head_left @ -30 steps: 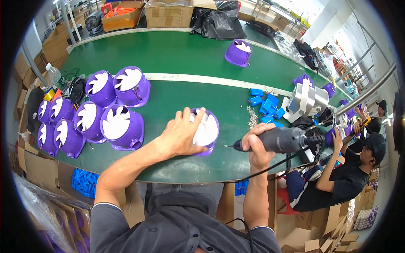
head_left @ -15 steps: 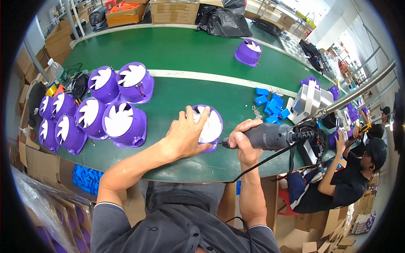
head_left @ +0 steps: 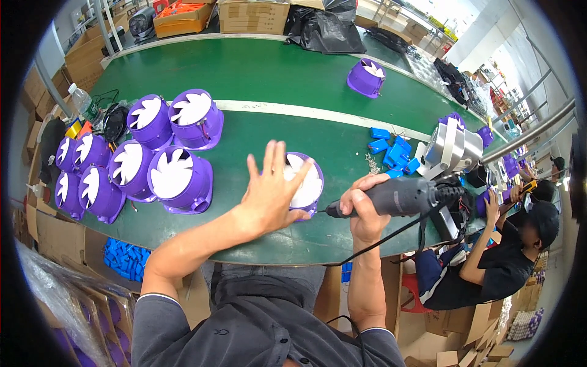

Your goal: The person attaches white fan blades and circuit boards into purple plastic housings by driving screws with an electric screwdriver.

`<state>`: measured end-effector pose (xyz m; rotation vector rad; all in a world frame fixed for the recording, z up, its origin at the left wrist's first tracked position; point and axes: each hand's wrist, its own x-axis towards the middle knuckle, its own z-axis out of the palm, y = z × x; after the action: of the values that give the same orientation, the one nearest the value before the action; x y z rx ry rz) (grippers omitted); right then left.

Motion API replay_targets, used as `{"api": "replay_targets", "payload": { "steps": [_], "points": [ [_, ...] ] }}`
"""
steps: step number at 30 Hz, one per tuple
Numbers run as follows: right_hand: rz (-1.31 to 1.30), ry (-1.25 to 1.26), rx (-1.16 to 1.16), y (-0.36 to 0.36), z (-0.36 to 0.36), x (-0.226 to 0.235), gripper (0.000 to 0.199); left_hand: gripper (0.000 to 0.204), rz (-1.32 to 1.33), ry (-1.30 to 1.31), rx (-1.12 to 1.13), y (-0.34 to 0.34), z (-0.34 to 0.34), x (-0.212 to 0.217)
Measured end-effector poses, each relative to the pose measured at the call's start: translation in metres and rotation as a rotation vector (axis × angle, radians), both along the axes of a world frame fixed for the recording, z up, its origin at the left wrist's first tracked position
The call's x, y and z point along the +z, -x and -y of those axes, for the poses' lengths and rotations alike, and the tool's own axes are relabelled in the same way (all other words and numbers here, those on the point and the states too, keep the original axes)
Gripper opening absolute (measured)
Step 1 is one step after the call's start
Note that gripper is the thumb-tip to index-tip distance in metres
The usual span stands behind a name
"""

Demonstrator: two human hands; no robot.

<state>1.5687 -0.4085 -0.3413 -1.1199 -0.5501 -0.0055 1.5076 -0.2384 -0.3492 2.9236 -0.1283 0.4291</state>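
Observation:
A purple fan housing with white blades (head_left: 310, 183) stands on the green bench in front of me. My left hand (head_left: 272, 191) is over its left side, fingers spread, with the thumb near the lower rim; whether it touches the housing I cannot tell. In my right hand (head_left: 365, 211) is a black corded electric screwdriver (head_left: 400, 197), held level. Its tip points left at the housing's lower right edge, close to it. Several blue blocks with leads (head_left: 397, 150) and small loose screws (head_left: 372, 164) lie beyond the right hand.
Several finished-looking purple fans (head_left: 177, 177) stand grouped at the left. One more purple fan (head_left: 366, 78) sits on the far green strip (head_left: 244, 67). A silver motor-like device (head_left: 452, 147) stands at right, near a seated co-worker (head_left: 501, 257). A blue-filled box (head_left: 125, 258) is below the bench.
My left hand's fingers have lifted and spread away from the fan. The screwdriver has shifted slightly right. The far fan has moved a little right.

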Motion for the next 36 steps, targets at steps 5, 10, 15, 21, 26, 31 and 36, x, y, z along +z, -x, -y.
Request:
{"api": "replay_targets", "payload": {
  "steps": [5,10,15,21,26,31,36],
  "points": [
    [0.079,-0.092,0.08,0.014,0.006,0.025,0.021,0.048,0.061,0.106,-0.406,-0.005,0.018,-0.002],
    [0.229,-0.067,0.033,0.018,0.025,0.039,0.021,0.017,0.037,0.053,-0.527,-0.03,0.036,-0.017],
    [0.174,-0.046,-0.089,0.013,0.027,0.031,0.019,0.04,-0.026,-0.018,-0.524,-0.053,0.041,-0.008],
    [0.062,-0.006,-0.012,0.005,0.013,0.01,0.02,0.097,-0.382,-0.058,-0.415,-0.032,-0.012,0.024],
    [0.015,-0.005,0.083,-0.001,-0.004,-0.001,0.022,0.094,-0.511,-0.023,-0.368,-0.032,-0.02,0.013],
    [-0.012,-0.004,0.076,0.0,-0.011,-0.002,0.022,0.091,-0.474,-0.009,-0.359,-0.03,-0.019,0.014],
    [-0.006,0.042,0.053,-0.001,-0.013,-0.003,0.022,0.091,-0.453,-0.01,-0.364,-0.03,-0.02,0.01]
  ]
}}
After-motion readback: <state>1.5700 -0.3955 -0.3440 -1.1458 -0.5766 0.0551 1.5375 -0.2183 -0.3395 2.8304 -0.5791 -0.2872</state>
